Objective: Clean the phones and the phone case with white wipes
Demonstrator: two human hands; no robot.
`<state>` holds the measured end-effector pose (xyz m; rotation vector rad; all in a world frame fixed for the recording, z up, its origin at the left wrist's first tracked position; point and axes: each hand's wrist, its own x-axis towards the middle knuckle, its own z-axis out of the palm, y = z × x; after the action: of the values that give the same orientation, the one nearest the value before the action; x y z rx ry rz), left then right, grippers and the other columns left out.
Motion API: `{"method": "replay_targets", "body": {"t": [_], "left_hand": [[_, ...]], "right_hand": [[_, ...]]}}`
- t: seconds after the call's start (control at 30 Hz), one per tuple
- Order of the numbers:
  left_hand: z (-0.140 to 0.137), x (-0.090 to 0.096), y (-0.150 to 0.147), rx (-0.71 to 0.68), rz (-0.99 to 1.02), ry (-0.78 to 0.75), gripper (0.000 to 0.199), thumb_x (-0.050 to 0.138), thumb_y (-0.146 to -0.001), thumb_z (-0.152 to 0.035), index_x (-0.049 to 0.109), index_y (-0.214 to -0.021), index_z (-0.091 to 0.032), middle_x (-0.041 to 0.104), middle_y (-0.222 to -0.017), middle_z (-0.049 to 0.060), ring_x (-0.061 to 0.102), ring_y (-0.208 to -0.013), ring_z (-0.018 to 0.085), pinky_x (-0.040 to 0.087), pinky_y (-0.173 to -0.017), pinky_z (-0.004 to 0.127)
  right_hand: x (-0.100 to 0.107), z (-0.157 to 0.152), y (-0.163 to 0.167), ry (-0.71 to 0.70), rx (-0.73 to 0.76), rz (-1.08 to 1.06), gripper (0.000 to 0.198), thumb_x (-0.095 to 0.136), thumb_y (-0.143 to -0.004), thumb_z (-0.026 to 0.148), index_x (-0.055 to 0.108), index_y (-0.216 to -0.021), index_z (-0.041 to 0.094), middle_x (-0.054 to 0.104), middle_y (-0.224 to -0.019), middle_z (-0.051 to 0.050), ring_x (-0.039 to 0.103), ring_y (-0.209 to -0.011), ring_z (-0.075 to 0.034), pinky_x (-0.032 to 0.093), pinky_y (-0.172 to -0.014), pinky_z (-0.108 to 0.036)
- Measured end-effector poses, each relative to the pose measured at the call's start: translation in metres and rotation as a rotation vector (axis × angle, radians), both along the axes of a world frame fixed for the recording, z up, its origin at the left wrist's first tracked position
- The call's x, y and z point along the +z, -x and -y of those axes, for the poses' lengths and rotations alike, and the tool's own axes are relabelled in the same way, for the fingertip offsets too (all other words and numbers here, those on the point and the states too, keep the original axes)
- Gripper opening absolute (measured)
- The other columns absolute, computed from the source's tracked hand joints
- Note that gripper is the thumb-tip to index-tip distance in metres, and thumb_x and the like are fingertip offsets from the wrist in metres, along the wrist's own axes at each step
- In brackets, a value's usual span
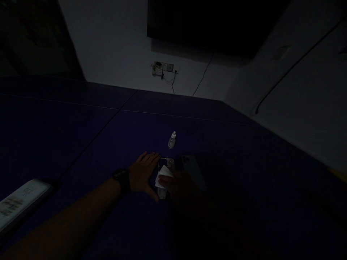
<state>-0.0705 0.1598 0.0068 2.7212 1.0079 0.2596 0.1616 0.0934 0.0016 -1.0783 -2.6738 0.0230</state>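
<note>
The scene is very dark. A phone (166, 164) lies flat on a dark blue table (108, 144), its camera end facing away from me. My left hand (143, 175), a black watch on its wrist, rests flat against the phone's left edge with fingers extended. Fingers of my right hand (179, 186) press a white cloth (163, 177) onto the phone. A second phone (193, 171) lies just right of my right hand. A small clear bottle (171, 140) with a white cap stands upright a little beyond the phones.
A white printed box or device (18, 204) lies at the table's left front edge. On the back wall are a socket plate (165, 68) with cables and a dark screen (214, 25) above. A white wall (298, 108) borders the table's right side.
</note>
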Motion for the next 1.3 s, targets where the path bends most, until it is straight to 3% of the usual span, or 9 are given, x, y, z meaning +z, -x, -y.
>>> {"method": "replay_targets", "body": {"t": [0.1, 0.23, 0.43, 0.57, 0.63, 0.77, 0.93, 1.17, 1.3], "left_hand": [[0.000, 0.000, 0.000, 0.000, -0.011, 0.013, 0.141, 0.056, -0.054, -0.099, 0.022, -0.157, -0.009, 0.027, -0.162, 0.029, 0.026, -0.150, 0.046, 0.011, -0.122, 0.062], [-0.001, -0.003, 0.001, 0.007, 0.004, -0.006, 0.141, 0.056, -0.055, -0.099, 0.022, -0.157, -0.008, 0.027, -0.161, 0.030, 0.028, -0.149, 0.047, 0.011, -0.121, 0.063], [-0.001, -0.004, 0.002, -0.006, 0.016, -0.010, 0.140, 0.056, -0.055, -0.099, 0.022, -0.157, -0.009, 0.028, -0.161, 0.030, 0.028, -0.149, 0.047, 0.011, -0.121, 0.063], [-0.002, -0.004, 0.002, -0.020, 0.030, -0.021, 0.137, 0.055, -0.057, -0.098, 0.020, -0.157, -0.010, 0.027, -0.162, 0.029, 0.028, -0.149, 0.047, 0.011, -0.121, 0.062], [-0.002, -0.005, 0.003, -0.027, 0.035, -0.030, 0.136, 0.055, -0.058, -0.098, 0.020, -0.157, -0.011, 0.027, -0.162, 0.029, 0.028, -0.149, 0.047, 0.010, -0.121, 0.062], [-0.002, -0.006, 0.003, -0.031, 0.036, -0.035, 0.136, 0.055, -0.058, -0.098, 0.021, -0.157, -0.012, 0.029, -0.162, 0.027, 0.029, -0.149, 0.046, 0.010, -0.122, 0.061], [-0.001, -0.002, 0.001, -0.007, 0.017, -0.011, 0.140, 0.055, -0.056, -0.099, 0.020, -0.158, -0.009, 0.027, -0.162, 0.029, 0.028, -0.149, 0.047, 0.010, -0.122, 0.062], [0.001, 0.003, -0.001, 0.003, 0.000, 0.019, 0.143, 0.056, -0.052, -0.100, 0.022, -0.157, -0.009, 0.027, -0.162, 0.029, 0.027, -0.149, 0.047, 0.011, -0.121, 0.063], [0.000, 0.000, 0.000, 0.002, 0.010, 0.013, 0.142, 0.055, -0.054, -0.100, 0.022, -0.157, -0.007, 0.028, -0.161, 0.030, 0.028, -0.149, 0.047, 0.010, -0.122, 0.063]], "right_hand": [[-0.001, 0.000, 0.000, 0.048, 0.057, 0.017, 0.039, 0.049, -0.095, 0.019, 0.071, -0.124, 0.031, 0.070, -0.132, 0.000, 0.061, -0.099, -0.023, 0.042, -0.085, -0.039], [0.002, -0.001, -0.010, 0.033, -0.109, -0.038, 0.033, 0.052, -0.091, 0.017, 0.078, -0.107, 0.029, 0.077, -0.116, -0.002, 0.059, -0.087, -0.023, 0.042, -0.081, -0.040], [0.007, -0.001, -0.005, 0.074, -0.048, 0.042, 0.043, 0.050, -0.093, 0.014, 0.069, -0.128, 0.030, 0.068, -0.136, -0.002, 0.060, -0.102, -0.024, 0.042, -0.088, -0.042], [0.011, -0.002, -0.009, 0.079, -0.127, 0.012, 0.035, 0.053, -0.091, 0.015, 0.077, -0.111, 0.029, 0.077, -0.116, -0.003, 0.061, -0.090, -0.024, 0.043, -0.082, -0.040], [0.011, -0.003, -0.009, 0.043, -0.191, 0.011, 0.037, 0.054, -0.090, 0.015, 0.076, -0.116, 0.027, 0.076, -0.117, -0.006, 0.059, -0.087, -0.024, 0.042, -0.079, -0.040], [0.012, -0.002, -0.004, 0.080, -0.083, 0.065, 0.043, 0.051, -0.091, 0.015, 0.071, -0.127, 0.030, 0.071, -0.129, -0.004, 0.058, -0.091, -0.024, 0.042, -0.081, -0.039], [0.011, 0.005, -0.017, 0.028, -0.137, -0.075, 0.031, 0.054, -0.089, 0.018, 0.079, -0.103, 0.027, 0.079, -0.102, -0.006, 0.058, -0.085, -0.023, 0.038, -0.080, -0.040], [0.006, 0.015, -0.011, 0.110, 0.088, 0.033, 0.041, 0.050, -0.095, 0.019, 0.068, -0.128, 0.035, 0.069, -0.134, 0.003, 0.056, -0.094, -0.023, 0.035, -0.080, -0.041], [0.015, 0.014, -0.013, 0.096, 0.029, 0.052, 0.034, 0.052, -0.096, 0.019, 0.072, -0.121, 0.031, 0.075, -0.123, -0.002, 0.057, -0.092, -0.023, 0.034, -0.081, -0.040]]}}
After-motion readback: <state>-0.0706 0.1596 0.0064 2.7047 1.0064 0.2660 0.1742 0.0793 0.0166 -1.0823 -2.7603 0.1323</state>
